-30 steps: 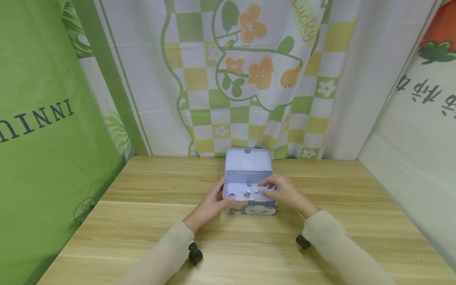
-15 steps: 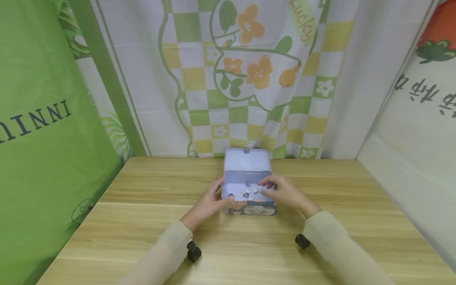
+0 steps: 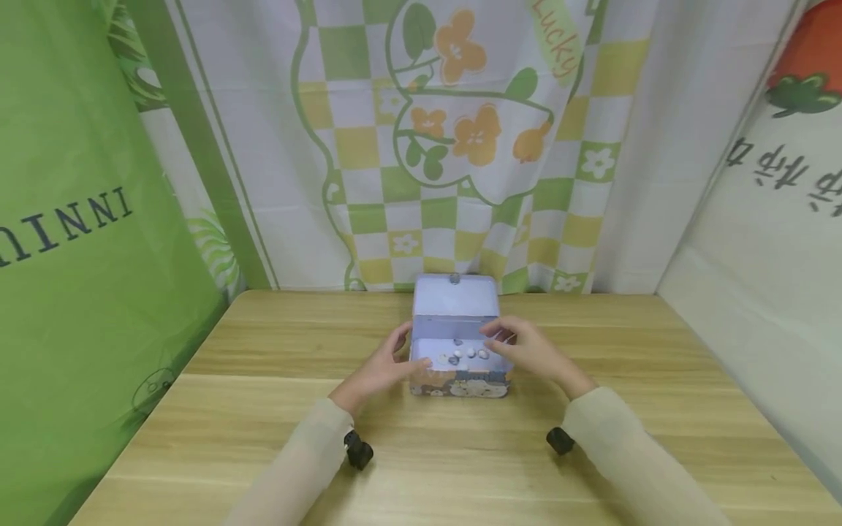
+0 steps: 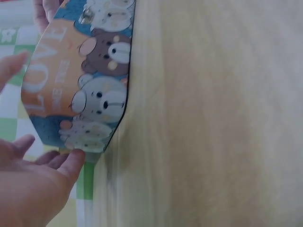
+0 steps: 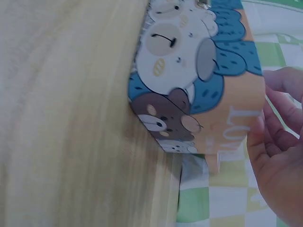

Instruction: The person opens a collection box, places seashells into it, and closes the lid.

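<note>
A printed metal box (image 3: 460,383) with bears on its front stands on the table, its hinged lid (image 3: 455,295) raised at the back. Several small white and grey pebble-like pieces (image 3: 471,353) lie inside on the pale floor. My left hand (image 3: 383,371) lies at the box's left end, fingers along the side wall and thumb stretched over the front corner. In the left wrist view its fingertips (image 4: 75,156) meet that end. Over the right part of the opening hovers my right hand (image 3: 526,352), thumb and fingers loosely bent, with nothing visible between them.
The box stands near the back of the wooden table (image 3: 454,460), close to a patterned curtain (image 3: 460,219). A green cloth (image 3: 79,307) hangs at the left and a pale one (image 3: 756,292) at the right. Black cameras are worn at both wrists.
My right thumb has lifted up off the pieces, and a white piece that it partly covered now shows. The round dark spot by my left thumb no longer shows. The box stays put.
</note>
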Motion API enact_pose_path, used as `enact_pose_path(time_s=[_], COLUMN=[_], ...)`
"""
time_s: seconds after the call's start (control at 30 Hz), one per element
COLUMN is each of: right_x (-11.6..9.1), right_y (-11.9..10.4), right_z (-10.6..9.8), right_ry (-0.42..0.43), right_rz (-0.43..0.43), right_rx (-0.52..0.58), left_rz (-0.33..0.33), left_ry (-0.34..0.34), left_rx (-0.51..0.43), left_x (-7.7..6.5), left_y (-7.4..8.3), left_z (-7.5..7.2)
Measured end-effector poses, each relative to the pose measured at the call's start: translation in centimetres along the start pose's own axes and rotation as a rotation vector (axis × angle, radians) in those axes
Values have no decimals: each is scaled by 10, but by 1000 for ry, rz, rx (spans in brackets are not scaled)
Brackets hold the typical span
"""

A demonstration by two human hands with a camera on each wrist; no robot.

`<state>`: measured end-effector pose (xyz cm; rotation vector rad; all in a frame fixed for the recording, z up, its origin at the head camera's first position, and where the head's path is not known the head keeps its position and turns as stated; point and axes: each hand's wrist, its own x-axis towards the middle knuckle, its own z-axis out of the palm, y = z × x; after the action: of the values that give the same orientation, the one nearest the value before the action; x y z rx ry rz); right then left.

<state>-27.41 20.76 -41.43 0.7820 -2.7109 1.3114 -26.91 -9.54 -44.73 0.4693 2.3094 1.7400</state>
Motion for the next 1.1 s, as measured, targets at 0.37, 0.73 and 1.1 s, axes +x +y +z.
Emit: enact_pose_path(time_s=[0.37, 0.73, 1.1], right_x=[8, 18, 20], right_y=[22, 44, 48], right_z=[-13, -11, -7], right_ry=[169, 156, 57], right_rz=[103, 232, 350], right_rx=[-24, 79, 201], left_rz=[-89, -125, -93], left_ry=[134, 178, 262], left_rx=[-65, -49, 12], left_x=[30, 58, 75], left_y=[-8, -15, -21], left_z=[-15, -20, -8])
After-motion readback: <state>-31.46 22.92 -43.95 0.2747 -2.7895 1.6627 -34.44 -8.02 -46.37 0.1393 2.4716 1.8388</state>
